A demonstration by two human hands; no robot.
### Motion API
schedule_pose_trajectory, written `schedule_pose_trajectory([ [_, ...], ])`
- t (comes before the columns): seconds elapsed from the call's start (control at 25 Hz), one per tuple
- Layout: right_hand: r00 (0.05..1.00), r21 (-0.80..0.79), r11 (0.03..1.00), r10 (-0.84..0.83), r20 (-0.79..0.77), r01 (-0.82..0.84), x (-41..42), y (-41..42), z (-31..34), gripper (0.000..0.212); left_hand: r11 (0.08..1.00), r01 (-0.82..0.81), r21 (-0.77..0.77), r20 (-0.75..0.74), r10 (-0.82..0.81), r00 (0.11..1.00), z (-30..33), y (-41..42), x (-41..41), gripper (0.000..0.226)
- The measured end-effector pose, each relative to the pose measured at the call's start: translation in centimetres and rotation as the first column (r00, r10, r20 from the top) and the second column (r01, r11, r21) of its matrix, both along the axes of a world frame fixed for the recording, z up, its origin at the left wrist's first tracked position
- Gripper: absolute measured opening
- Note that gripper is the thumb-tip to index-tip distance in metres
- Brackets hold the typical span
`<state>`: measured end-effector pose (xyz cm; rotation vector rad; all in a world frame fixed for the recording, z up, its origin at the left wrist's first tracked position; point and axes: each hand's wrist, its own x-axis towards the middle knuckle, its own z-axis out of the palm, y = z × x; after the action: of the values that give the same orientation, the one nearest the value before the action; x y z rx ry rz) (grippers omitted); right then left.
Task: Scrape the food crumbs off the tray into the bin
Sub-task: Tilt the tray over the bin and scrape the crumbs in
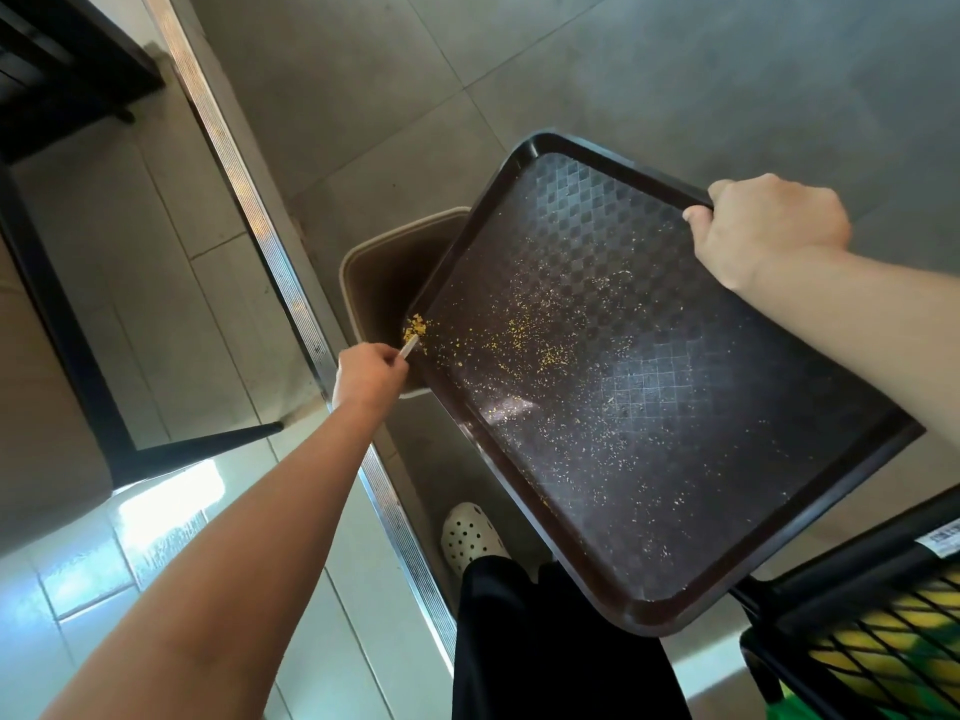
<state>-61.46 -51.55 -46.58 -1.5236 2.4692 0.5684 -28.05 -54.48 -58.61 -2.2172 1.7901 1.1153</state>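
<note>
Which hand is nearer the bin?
Left. The left hand is right over the bin's rim; the right hand grips the tray's far edge.

Plastic tray, tiled floor

The dark brown tray looks like plastic with an embossed checker texture; the floor tiles are matt grey, edged by a ribbed metal strip.

Brown chequered tray w/ yellow crumbs
</note>
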Motion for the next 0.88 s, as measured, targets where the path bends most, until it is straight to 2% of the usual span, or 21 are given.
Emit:
schedule_pose_trajectory([
  [0.12,1.000,-0.005,1.000,0.007,-0.001,-0.007,0.0,-0.1,0.1,0.038,0.999,-0.017,-0.047,-0.014,0.017,1.000,0.4,-0.1,0.1,0.024],
  [0.24,1.000,-0.011,1.000,0.010,0.002,-0.010,-0.1,-0.1,0.2,0.038,0.995,0.099,0.022,-0.039,-0.098,0.994,0.9,0.0,-0.5,0.020],
  [0.36,1.000,-0.011,1.000,0.010,0.005,-0.010,-0.1,-0.1,0.3,0.038,0.994,0.094,0.057,0.006,-0.095,0.995,0.7,-0.7,-0.5,0.021],
  [0.48,1.000,-0.008,1.000,0.006,0.017,-0.006,0.1,0.0,0.1,0.038,0.998,0.061,-0.001,0.040,-0.061,0.997,0.8,-1.4,-0.7,0.022],
  [0.68,1.000,-0.003,1.000,0.000,0.016,0.000,-0.1,0.1,0.0,0.038,0.988,0.144,0.056,0.059,-0.148,0.987,0.6,-0.9,-0.7,0.019],
  [0.8,1.000,-0.006,1.000,-0.004,0.019,0.004,-0.1,0.2,0.0,0.037,0.999,0.049,-0.011,0.084,-0.048,0.995,0.5,-1.0,-0.5,0.023],
  [0.88,1.000,-0.006,1.000,-0.003,0.020,0.003,0.0,0.3,-0.1,0.038,0.996,0.054,-0.073,0.031,-0.051,0.998,0.5,-0.7,-1.1,0.022],
])
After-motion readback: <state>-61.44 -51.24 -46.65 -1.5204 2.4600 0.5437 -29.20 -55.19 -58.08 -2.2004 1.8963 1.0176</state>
